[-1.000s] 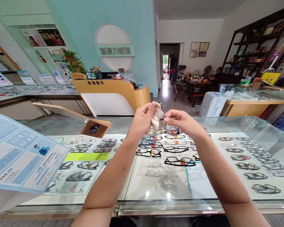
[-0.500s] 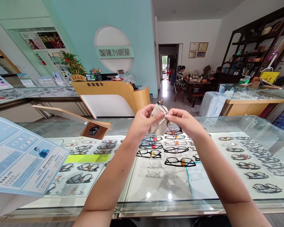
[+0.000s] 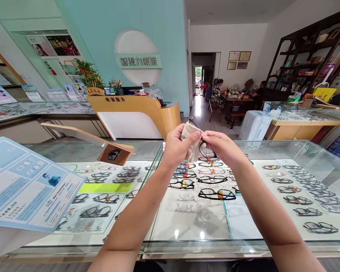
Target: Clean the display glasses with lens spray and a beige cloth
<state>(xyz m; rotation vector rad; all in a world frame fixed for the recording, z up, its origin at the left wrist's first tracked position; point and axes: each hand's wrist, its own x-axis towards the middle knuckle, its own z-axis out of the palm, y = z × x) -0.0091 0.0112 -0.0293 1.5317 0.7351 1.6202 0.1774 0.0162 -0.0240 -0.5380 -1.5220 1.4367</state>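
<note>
Above the glass display case, both my hands are raised around one pair of dark-framed eyeglasses. My left hand is closed on a cream cleaning cloth, folded over part of the glasses, with its thumb pressed on the front. The fingers of my right hand pinch the frame close to the cloth. One round lens hangs below my right fingertips, and a dark end of the frame sticks up above the cloth. The other lens is hidden by cloth and fingers.
Under my arms is a glass display case holding rows of eyeglasses. A blue and white printed board stands at the left, beside a wooden mirror stand. Beyond are a cashier counter, a suitcase and two seated people.
My right fingers have shifted slightly over the frame, and my left thumb has moved up and right on the cloth. The view has shifted a little.
</note>
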